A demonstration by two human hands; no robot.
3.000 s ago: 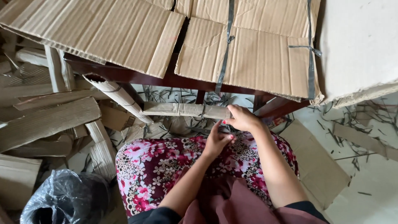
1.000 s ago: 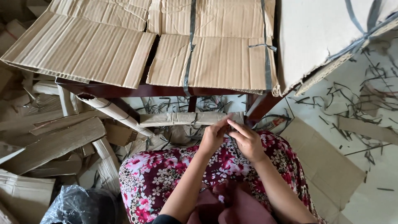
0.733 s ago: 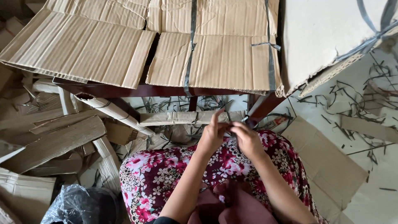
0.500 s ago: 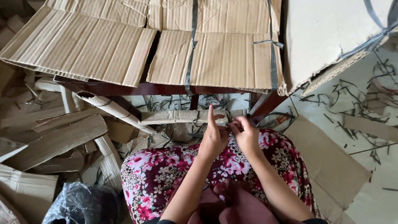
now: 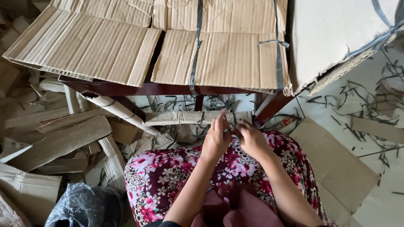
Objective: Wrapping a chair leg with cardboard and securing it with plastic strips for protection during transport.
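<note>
Tying seems to be the step in hand: a dark strap (image 5: 232, 120) is worked at the end of a cardboard roll (image 5: 189, 117), which lies at the centre of the frame, below the desk (image 5: 147, 89). The left hand (image 5: 216, 141) and right hand (image 5: 251, 139) are held close together above the flowered lap (image 5: 168, 172). The right grip is pressed together, apparently pinching the strap; the left fingers (image 5: 219, 122) are half spread and touch the roll's end. A firm pull would probably be called for next.
</note>
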